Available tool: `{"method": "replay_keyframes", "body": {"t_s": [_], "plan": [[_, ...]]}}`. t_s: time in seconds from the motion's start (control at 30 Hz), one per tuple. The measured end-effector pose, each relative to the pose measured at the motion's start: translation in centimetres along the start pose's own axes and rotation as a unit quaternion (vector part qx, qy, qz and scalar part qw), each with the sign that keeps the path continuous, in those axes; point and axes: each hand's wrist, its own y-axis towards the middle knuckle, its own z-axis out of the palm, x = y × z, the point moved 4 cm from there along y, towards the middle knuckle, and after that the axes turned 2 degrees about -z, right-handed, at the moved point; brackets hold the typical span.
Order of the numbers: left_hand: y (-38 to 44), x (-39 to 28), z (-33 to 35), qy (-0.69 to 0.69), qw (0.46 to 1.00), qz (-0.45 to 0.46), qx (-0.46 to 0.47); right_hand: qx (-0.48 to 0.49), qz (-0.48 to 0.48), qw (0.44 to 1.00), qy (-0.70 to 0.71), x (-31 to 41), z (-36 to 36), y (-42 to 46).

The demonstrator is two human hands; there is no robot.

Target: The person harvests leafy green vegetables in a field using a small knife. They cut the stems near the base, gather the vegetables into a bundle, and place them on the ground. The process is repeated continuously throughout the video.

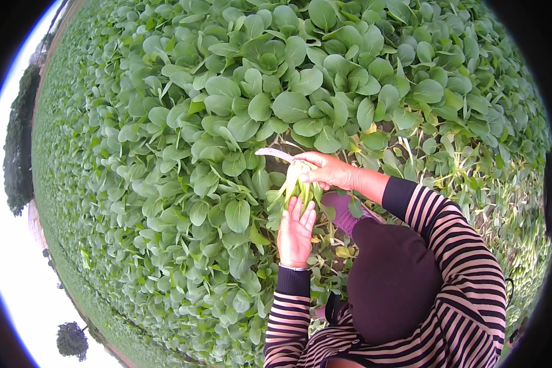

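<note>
My right hand (330, 172) grips a knife with a short, slightly curved pale blade (273, 153), pointing left past the fingers. That same hand pinches the pale stem base of a cut bunch of leafy greens (292, 181), which looks like bok choy, and its leaves hang downward. My left hand (297, 233) is palm up with its fingers extended, the tips at the lower stems and leaves of the bunch. Those fingers are not curled around it. Directly beyond the hands stand dense rows of growing greens (239, 124).
My bent knee in dark trousers (393, 285) and a purple shoe (342, 211) are close below the right hand. Trimmed leaves and stalks (483, 184) litter the ground at right. Yellowed leaves (344, 251) lie beside the shoe. Trees (20, 142) line the field's far edge.
</note>
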Motion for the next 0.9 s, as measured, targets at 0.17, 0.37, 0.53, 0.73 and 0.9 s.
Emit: {"method": "replay_keyframes", "body": {"t_s": [0.17, 0.37, 0.53, 0.73, 0.9], "plan": [[-3.8, -0.9, 0.0, 0.294, 0.950, 0.083, -0.061, -0.062, 0.024, 0.997, -0.030, -1.8, -1.0, 0.0], [-3.3, -5.3, 2.9, 0.708, 0.624, 0.327, -0.045, -0.031, 0.023, 0.999, -0.038, -0.6, 2.7, -0.8], [0.5, -4.8, 1.0, 0.527, 0.841, 0.120, 0.030, 0.026, 0.007, 0.999, -0.037, -0.7, 4.9, -0.6], [1.2, -4.0, -1.6, 0.365, 0.928, 0.073, 0.018, -0.011, 0.036, 0.997, -0.066, -1.1, 2.8, -0.8], [1.5, -4.0, -2.1, 0.408, 0.908, 0.093, -0.009, -0.022, 0.002, 0.993, -0.119, -1.1, 3.5, -0.5]]}}
